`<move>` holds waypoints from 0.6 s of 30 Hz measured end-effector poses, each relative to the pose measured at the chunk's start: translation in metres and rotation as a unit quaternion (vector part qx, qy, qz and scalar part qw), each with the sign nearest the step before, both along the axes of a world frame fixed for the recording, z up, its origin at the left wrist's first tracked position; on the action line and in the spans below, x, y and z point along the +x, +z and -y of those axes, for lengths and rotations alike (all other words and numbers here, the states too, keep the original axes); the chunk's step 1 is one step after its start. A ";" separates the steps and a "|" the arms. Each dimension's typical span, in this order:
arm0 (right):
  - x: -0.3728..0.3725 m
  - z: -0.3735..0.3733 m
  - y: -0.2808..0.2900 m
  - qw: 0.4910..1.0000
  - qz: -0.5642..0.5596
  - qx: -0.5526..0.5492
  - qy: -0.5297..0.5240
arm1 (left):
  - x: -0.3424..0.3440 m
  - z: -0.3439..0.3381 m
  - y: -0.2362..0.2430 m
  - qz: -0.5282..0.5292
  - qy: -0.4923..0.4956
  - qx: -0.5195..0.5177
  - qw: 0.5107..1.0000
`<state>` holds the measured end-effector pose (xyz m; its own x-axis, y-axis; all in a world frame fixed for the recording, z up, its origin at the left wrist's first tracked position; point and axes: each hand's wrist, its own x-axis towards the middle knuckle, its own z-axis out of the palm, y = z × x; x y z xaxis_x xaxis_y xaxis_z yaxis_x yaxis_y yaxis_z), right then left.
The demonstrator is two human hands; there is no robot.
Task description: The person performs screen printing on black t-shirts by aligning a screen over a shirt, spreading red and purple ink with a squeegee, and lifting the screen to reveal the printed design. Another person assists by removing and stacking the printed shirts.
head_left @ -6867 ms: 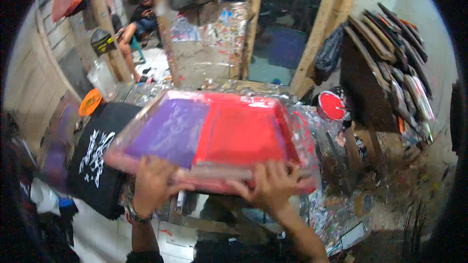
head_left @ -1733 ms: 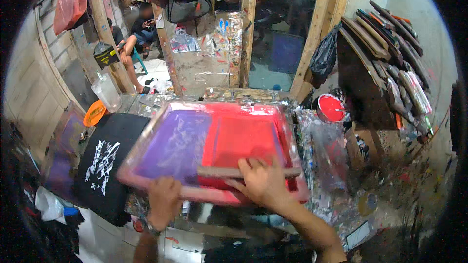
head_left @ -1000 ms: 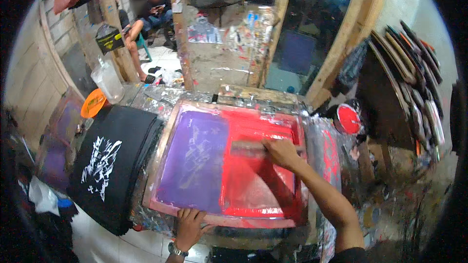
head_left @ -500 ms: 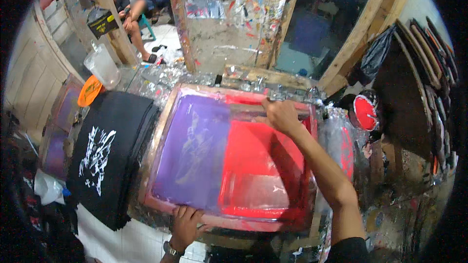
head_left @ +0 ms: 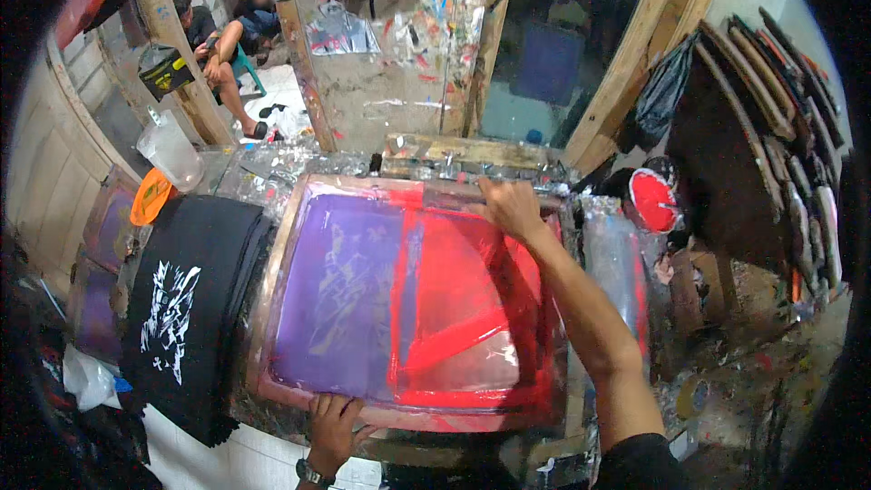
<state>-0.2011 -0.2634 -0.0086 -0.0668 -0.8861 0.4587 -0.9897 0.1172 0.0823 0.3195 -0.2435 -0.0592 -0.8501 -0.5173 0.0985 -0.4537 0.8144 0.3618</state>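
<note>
A screen printing frame (head_left: 263, 336) lies flat before me. Purple mesh (head_left: 313, 308) shows on its left, with a faint jagged design, and wet red ink (head_left: 458, 263) covers much of its right. My right hand (head_left: 510, 210) is closed at the frame's far side on a squeegee (head_left: 451, 201), whose brownish bar is partly hidden by the fingers. At the near rim, my left hand (head_left: 336, 425) grips the frame, fingers on top and thumb apart. Just left lies a stack of black cloth (head_left: 195, 227), its top piece bearing a white jagged print (head_left: 172, 318).
A tub of red ink (head_left: 653, 200) stands beyond the frame's right side. Behind the cloth are an orange bowl (head_left: 150, 197) and a translucent jug (head_left: 170, 152). Several boards (head_left: 748, 82) lean at the right. Two people sit beyond the doorway, one person (head_left: 213, 54) nearer.
The view has shifted, bringing more of the doorway into sight. A red streak now runs down the purple mesh, and the red area's lower edge slants. Both hands keep their places on frame and squeegee.
</note>
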 end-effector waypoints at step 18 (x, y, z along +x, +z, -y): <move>0.260 -0.213 0.016 0.990 0.077 0.101 -0.065 | -0.022 0.000 0.049 -0.066 -0.039 -0.065 0.995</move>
<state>0.0592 -0.0508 0.0070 -0.2419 -0.9380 0.2484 -0.9699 0.2415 -0.0328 0.2975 -0.2438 -0.0100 -0.8618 -0.4269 0.2740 -0.3434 0.8886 0.3042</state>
